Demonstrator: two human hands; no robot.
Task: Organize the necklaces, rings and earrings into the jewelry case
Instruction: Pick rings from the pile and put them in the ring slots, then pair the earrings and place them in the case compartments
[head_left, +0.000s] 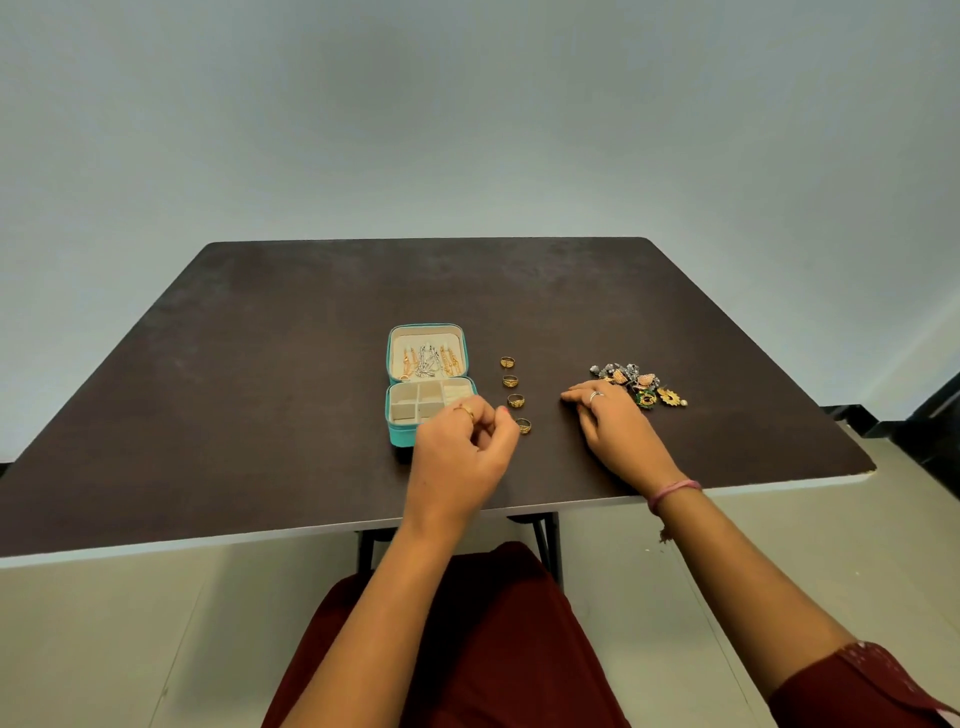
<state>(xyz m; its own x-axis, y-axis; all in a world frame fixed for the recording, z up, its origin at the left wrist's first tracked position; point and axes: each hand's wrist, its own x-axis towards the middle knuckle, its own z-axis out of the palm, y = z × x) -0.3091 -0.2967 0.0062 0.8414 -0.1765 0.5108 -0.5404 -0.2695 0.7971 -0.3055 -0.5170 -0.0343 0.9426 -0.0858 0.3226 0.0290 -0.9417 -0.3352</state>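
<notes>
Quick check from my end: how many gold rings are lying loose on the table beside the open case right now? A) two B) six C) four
C: four gold rings lie in a line on the table, right of the open jewelry case.

The left hand (464, 451) covers the near right corner of the jewelry case (429, 383), and whether its curled fingers pinch anything is too small to tell. The earrings (640, 384) blur into one heap, partly behind the right hand (613, 422). The table (260, 364) runs off the left edge.
</notes>
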